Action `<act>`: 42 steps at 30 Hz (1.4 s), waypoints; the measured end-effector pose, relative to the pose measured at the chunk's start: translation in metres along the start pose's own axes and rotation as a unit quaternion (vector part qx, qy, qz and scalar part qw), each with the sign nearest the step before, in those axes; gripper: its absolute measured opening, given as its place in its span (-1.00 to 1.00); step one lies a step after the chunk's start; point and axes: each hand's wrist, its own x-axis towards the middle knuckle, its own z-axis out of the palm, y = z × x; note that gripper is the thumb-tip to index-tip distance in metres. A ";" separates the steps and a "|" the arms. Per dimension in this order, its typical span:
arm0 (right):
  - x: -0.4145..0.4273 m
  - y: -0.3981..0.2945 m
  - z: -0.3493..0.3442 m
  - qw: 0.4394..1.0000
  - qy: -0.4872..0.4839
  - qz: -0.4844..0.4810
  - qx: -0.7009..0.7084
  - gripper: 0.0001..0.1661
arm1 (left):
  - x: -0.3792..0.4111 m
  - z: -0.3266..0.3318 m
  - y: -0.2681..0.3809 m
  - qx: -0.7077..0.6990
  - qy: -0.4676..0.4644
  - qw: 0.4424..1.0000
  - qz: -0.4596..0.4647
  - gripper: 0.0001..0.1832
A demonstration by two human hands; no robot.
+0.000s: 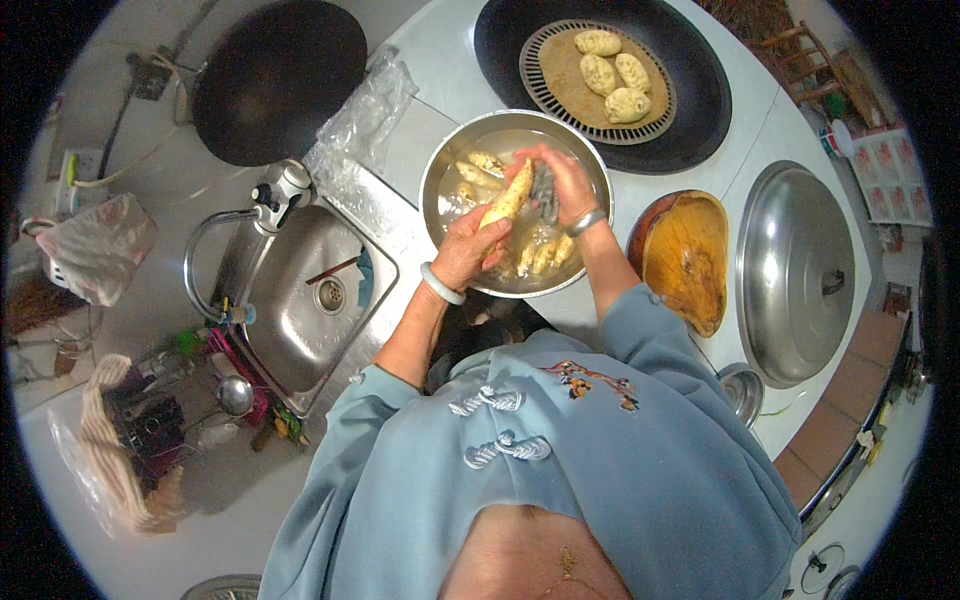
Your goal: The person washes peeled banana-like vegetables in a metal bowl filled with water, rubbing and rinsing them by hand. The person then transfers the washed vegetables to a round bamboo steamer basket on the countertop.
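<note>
My left hand (474,244) grips the lower end of a pale yellow, tapered root tuber (511,196), which slants up over a round metal basin (433,169). In my right hand (564,180) is a grey scrubber (545,193), perhaps steel wool; its fingers curve round the far side of the tuber's tip. Cloudy water fills the lower part of the basin. More tubers (480,175) lie in it on the left, and several smaller ones (546,253) sit near the front wall.
Behind the basin, a black wok (705,142) holds a slotted rack (531,64) with several oval dough pieces (626,105). A wooden bowl (682,262) and large metal lid (795,277) are at right. A steel sink (292,277), faucet (196,255) and clear plastic bag (360,112) are at left.
</note>
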 end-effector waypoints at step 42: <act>0.012 0.061 -0.023 0.702 0.036 -0.014 -0.712 -0.60 | 0.021 -0.027 -0.021 -0.004 0.148 0.986 -0.075 -0.74</act>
